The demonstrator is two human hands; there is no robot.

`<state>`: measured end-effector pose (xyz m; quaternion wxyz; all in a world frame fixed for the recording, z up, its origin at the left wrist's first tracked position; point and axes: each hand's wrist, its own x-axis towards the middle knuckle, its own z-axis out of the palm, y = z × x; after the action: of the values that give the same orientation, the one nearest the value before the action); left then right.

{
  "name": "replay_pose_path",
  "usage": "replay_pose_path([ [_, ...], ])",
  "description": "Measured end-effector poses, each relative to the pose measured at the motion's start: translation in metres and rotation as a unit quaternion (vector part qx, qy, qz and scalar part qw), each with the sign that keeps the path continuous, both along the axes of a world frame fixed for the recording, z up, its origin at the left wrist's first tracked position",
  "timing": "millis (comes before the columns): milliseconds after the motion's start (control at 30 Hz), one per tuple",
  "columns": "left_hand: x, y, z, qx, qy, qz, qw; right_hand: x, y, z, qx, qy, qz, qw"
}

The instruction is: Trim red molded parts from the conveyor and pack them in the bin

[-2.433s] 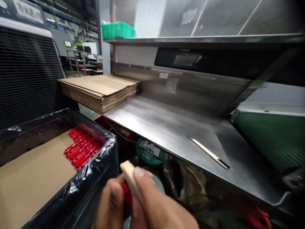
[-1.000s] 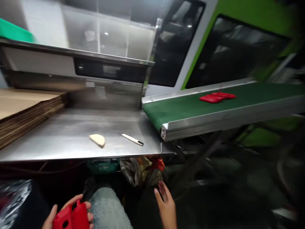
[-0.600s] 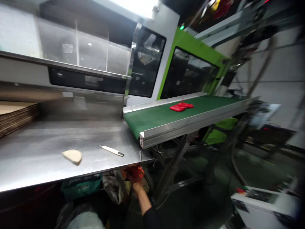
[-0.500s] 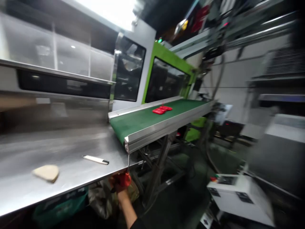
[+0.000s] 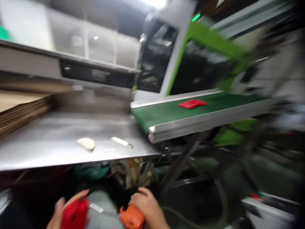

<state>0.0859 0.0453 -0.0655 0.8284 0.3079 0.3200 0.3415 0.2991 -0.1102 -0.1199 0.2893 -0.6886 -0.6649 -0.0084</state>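
The picture is smeared by motion. My left hand [image 5: 59, 211] at the bottom left is wrapped round a red plastic part [image 5: 75, 216]. Near the bottom middle, my right hand [image 5: 147, 206] grips an orange-handled tool [image 5: 132, 218] over my lap. A small beige piece [image 5: 86, 143] and a thin white knife [image 5: 122, 142] lie on the steel table [image 5: 47, 149] above my hands. Further red parts [image 5: 192, 103] rest on the green conveyor belt [image 5: 171, 111] to the right.
A stack of flat cardboard [image 5: 21, 109] sits on the table's left end. A steel shelf [image 5: 71, 58] runs above the table. A green and white machine [image 5: 190, 54] stands behind the belt. Bags and clutter [image 5: 128, 171] hang under the table edge.
The view has swung back left and down. My right hand has come from under the table edge to my lap with the orange tool. My left hand with the red part is in view again.
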Motion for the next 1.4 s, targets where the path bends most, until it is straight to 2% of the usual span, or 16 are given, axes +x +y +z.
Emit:
replay_pose_path([
  [33,-0.015,-0.001,-0.003,0.016,0.025,0.019,0.999,-0.004,0.002,0.007,-0.014,0.010,0.023,1.000],
  [67,-0.028,-0.001,-0.006,0.062,0.054,0.017,0.996,-0.006,0.004,0.015,-0.028,0.018,0.045,0.998],
  [133,-0.045,0.002,-0.008,0.099,0.084,0.038,0.991,-0.007,0.010,0.030,-0.042,0.028,0.077,0.996],
  [267,-0.059,0.009,-0.004,0.127,0.098,0.068,0.985,-0.012,0.015,0.055,-0.083,-0.014,0.091,0.992],
  [367,-0.063,0.009,0.000,0.140,0.096,0.071,0.983,-0.024,0.020,0.063,-0.100,-0.039,0.100,0.989],
  [500,-0.067,0.007,0.002,0.139,0.087,0.070,0.984,-0.035,0.028,0.063,-0.107,-0.054,0.115,0.986],
  [667,-0.070,0.011,0.004,0.112,0.059,0.097,0.987,-0.033,0.028,0.062,-0.114,-0.042,0.094,0.988],
  [867,-0.074,0.021,0.008,0.039,-0.040,0.141,0.988,-0.028,0.026,0.052,-0.111,-0.053,0.105,0.987],
  [1000,-0.074,0.026,0.004,0.004,-0.097,0.181,0.979,-0.029,0.025,0.047,-0.117,-0.058,0.112,0.985],
  [1167,-0.075,0.027,0.000,-0.052,-0.150,0.206,0.966,-0.033,0.026,0.049,-0.131,-0.081,0.120,0.981],
  [1267,-0.075,0.027,0.001,-0.097,-0.176,0.216,0.955,-0.034,0.026,0.049,-0.113,-0.106,0.118,0.981],
  [1400,-0.072,0.027,0.004,-0.153,-0.207,0.263,0.930,-0.033,0.026,0.044,-0.067,-0.145,0.093,0.983],
])
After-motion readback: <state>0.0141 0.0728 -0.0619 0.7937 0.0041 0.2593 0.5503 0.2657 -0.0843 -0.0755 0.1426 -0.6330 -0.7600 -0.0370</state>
